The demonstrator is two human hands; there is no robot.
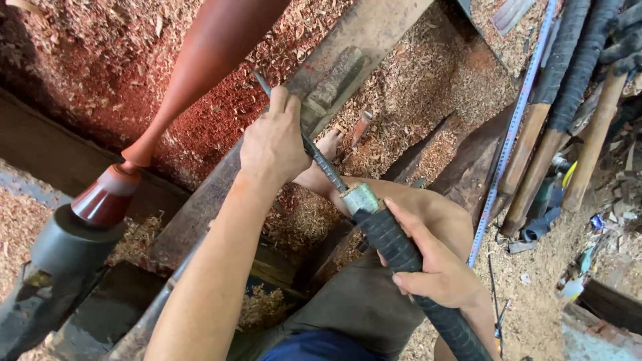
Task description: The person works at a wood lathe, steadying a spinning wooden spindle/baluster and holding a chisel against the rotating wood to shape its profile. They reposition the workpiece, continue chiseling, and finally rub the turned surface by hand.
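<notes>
- Nearest, the right hand (435,264) clamps round the black-wrapped handle of a long chisel (374,217).
- Farther up, the left hand (274,140) closes over its steel shaft, pressing it onto the wooden rest (200,214).
- Left of that, the reddish wood piece (200,63) sits on the lathe — a dug-in tip could probably kick the chisel back.
- Bare foot (329,142) lies near — a slip risks it.

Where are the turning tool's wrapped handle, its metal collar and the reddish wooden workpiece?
wrapped handle (394,244), head view, on the black wrapping just above the right hand's fingers.
metal collar (360,198), head view, on its silver side.
reddish wooden workpiece (214,47), head view, on its thick upper body.
</notes>
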